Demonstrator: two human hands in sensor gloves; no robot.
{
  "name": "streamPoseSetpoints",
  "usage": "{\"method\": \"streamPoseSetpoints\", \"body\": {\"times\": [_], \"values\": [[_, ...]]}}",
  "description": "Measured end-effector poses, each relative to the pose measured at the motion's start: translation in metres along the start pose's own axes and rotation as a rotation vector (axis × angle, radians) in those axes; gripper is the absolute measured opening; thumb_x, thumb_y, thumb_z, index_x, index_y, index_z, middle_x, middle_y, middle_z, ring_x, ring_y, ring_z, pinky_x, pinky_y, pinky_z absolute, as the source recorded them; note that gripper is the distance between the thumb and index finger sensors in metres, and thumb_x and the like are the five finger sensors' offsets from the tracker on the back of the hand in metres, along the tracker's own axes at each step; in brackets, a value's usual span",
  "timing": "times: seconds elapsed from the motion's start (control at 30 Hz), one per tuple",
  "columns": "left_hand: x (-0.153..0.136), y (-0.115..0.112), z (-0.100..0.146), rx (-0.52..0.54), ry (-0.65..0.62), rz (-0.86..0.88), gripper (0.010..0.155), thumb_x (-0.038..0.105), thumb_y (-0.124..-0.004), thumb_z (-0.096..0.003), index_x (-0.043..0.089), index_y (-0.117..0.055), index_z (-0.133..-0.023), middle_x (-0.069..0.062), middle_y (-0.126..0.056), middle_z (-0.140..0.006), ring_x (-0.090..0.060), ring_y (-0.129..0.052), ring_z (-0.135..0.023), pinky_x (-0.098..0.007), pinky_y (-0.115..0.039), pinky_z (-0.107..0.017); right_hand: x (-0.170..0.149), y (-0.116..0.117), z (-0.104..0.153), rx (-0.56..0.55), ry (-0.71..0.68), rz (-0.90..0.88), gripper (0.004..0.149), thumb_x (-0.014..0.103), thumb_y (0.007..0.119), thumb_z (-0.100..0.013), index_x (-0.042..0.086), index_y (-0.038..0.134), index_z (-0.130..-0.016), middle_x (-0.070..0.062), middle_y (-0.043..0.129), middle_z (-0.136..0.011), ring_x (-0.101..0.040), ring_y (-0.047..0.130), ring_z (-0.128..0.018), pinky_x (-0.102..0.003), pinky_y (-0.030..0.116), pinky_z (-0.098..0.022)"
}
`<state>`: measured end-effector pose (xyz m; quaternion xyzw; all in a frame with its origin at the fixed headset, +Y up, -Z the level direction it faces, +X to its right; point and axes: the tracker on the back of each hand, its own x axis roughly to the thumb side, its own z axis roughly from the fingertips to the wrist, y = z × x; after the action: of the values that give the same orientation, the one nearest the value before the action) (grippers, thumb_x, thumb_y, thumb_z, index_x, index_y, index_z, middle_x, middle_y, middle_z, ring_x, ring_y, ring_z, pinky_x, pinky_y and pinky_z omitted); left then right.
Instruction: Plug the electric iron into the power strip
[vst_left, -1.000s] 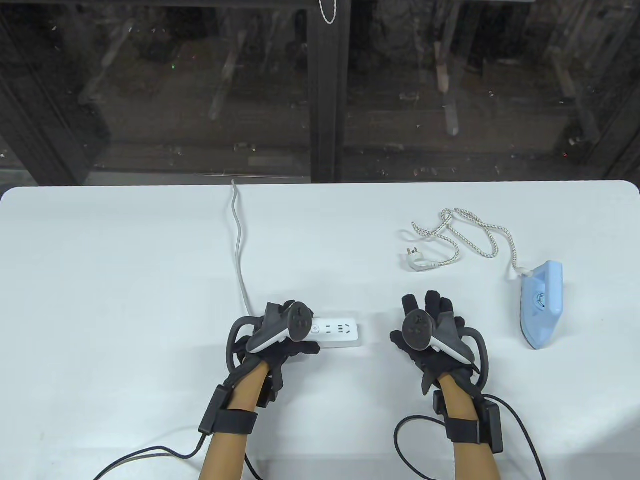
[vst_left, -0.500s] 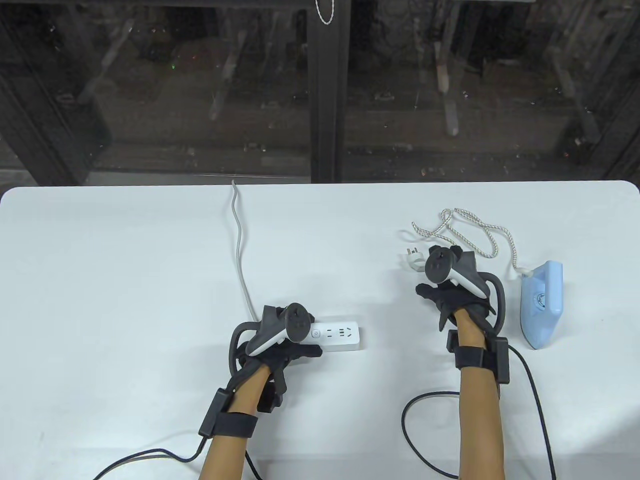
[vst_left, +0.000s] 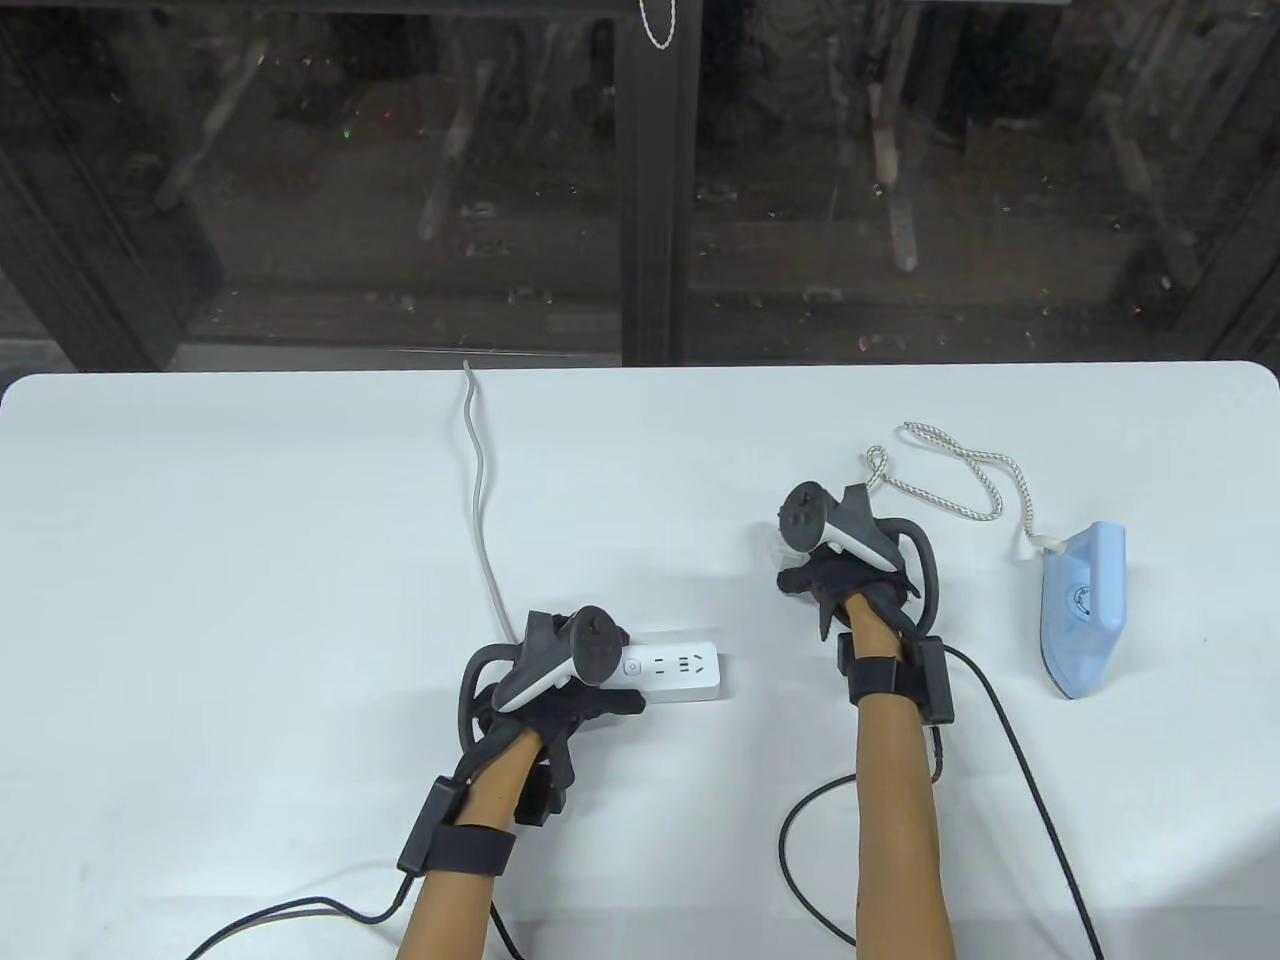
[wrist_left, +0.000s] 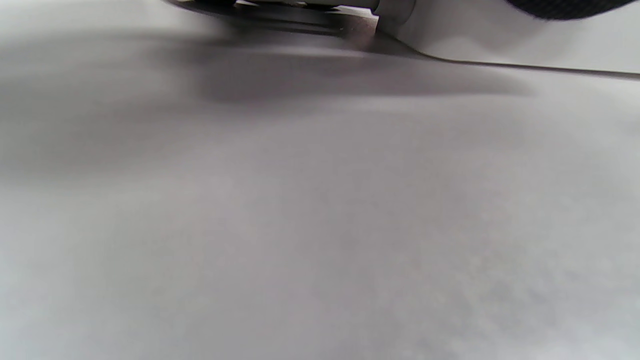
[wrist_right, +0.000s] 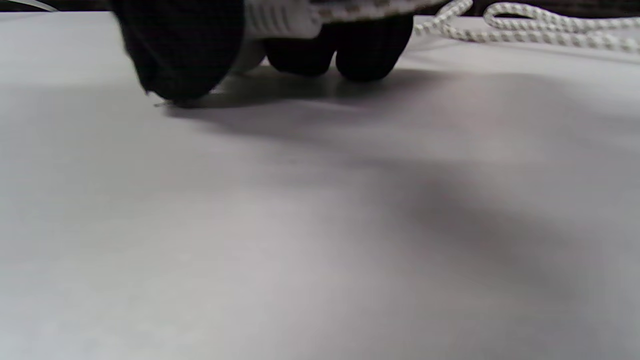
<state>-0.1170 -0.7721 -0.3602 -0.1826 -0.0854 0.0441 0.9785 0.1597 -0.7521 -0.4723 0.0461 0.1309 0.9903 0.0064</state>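
The white power strip (vst_left: 685, 672) lies at the table's front middle; my left hand (vst_left: 545, 690) holds its left end, and its body shows in the left wrist view (wrist_left: 475, 35). My right hand (vst_left: 797, 562) grips the iron's white plug (wrist_right: 280, 17) just above the table, up and to the right of the strip. In the table view the plug is mostly hidden under the hand. The braided cord (vst_left: 975, 475) runs from the hand to the light blue iron (vst_left: 1082, 610), which lies at the right. The cord also shows in the right wrist view (wrist_right: 540, 25).
The strip's grey cable (vst_left: 483, 500) runs from its left end back over the far table edge. Black glove cables (vst_left: 1010, 760) trail from both wrists toward the front edge. The white table (vst_left: 250, 560) ends at a dark glass wall behind.
My right hand reached up to the plug, took hold of it and carried it left toward the strip, dragging the cord out of its loops. My left hand and the strip stayed put.
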Motion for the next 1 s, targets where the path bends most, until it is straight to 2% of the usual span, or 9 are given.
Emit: {"method": "streamPoseSetpoints", "body": {"times": [0.1,0.17,0.23,0.37,0.47,0.57,0.73,1.0], "values": [[0.0,0.0,0.0,-0.002,0.001,-0.001,0.078,0.069,-0.063,-0.0344,0.043,-0.041,-0.105,-0.002,-0.041,-0.121,-0.033,-0.043,-0.114,-0.052,-0.051,-0.083,0.016,-0.008,0.018,-0.082,-0.122,-0.063,0.077,0.048,0.079,-0.044,0.033,0.035,-0.106,0.008,0.085,-0.077,-0.024,0.08,-0.084,-0.073,0.038,-0.069],[0.0,0.0,0.0,-0.005,0.003,0.0,0.078,0.069,-0.063,-0.0343,0.043,-0.041,-0.105,-0.001,-0.041,-0.121,-0.033,-0.043,-0.114,-0.052,-0.051,-0.083,0.026,-0.018,0.037,-0.124,-0.223,-0.147,0.067,0.047,0.075,-0.046,0.035,0.041,-0.103,0.008,0.087,-0.077,-0.024,0.081,-0.086,-0.074,0.036,-0.069],[0.0,0.0,0.0,-0.003,0.003,0.0,0.078,0.069,-0.063,-0.0343,0.043,-0.041,-0.105,-0.001,-0.041,-0.121,-0.033,-0.043,-0.114,-0.052,-0.051,-0.083,0.034,-0.026,0.053,-0.111,-0.317,-0.199,0.057,0.046,0.072,-0.048,0.034,0.053,-0.101,0.006,0.091,-0.076,-0.027,0.081,-0.087,-0.075,0.033,-0.067],[0.0,0.0,0.0,-0.002,0.007,0.003,0.078,0.069,-0.063,-0.0342,0.043,-0.04,-0.104,-0.001,-0.041,-0.121,-0.032,-0.042,-0.114,-0.051,-0.051,-0.083,0.049,-0.028,0.08,-0.046,-0.415,-0.189,0.055,0.044,0.07,-0.049,0.033,0.058,-0.101,0.005,0.091,-0.079,-0.029,0.079,-0.091,-0.076,0.03,-0.067],[0.0,0.0,0.001,-0.005,0.01,0.004,0.078,0.069,-0.063,-0.0341,0.043,-0.04,-0.104,-0.001,-0.04,-0.121,-0.032,-0.042,-0.114,-0.051,-0.05,-0.083,0.059,-0.021,0.09,0.006,-0.447,-0.131,0.055,0.044,0.07,-0.049,0.033,0.058,-0.101,0.004,0.091,-0.08,-0.029,0.078,-0.092,-0.076,0.03,-0.066],[0.0,0.0,0.001,-0.006,0.011,0.006,0.079,0.069,-0.063,-0.034,0.043,-0.04,-0.104,-0.001,-0.04,-0.121,-0.032,-0.041,-0.114,-0.051,-0.05,-0.083,0.064,-0.015,0.095,0.001,-0.458,-0.083,0.055,0.045,0.071,-0.048,0.034,0.058,-0.101,0.004,0.09,-0.08,-0.029,0.078,-0.092,-0.077,0.031,-0.067],[0.0,0.0,0.001,-0.008,0.012,0.005,0.079,0.069,-0.063,-0.034,0.043,-0.04,-0.104,0.0,-0.039,-0.121,-0.032,-0.041,-0.114,-0.051,-0.05,-0.083,0.064,-0.007,0.092,0.005,-0.455,-0.135,0.056,0.044,0.072,-0.048,0.034,0.058,-0.101,0.004,0.089,-0.083,-0.03,0.077,-0.093,-0.077,0.03,-0.066],[0.0,0.0,0.001,-0.013,0.015,0.002,0.079,0.069,-0.062,-0.0341,0.043,-0.038,-0.105,-0.001,-0.039,-0.121,-0.032,-0.041,-0.114,-0.051,-0.049,-0.083,0.066,0.001,0.093,-0.001,-0.41,-0.112,0.055,0.046,0.071,-0.048,0.035,0.057,-0.101,0.002,0.089,-0.087,-0.032,0.077,-0.093,-0.077,0.03,-0.066]]}}
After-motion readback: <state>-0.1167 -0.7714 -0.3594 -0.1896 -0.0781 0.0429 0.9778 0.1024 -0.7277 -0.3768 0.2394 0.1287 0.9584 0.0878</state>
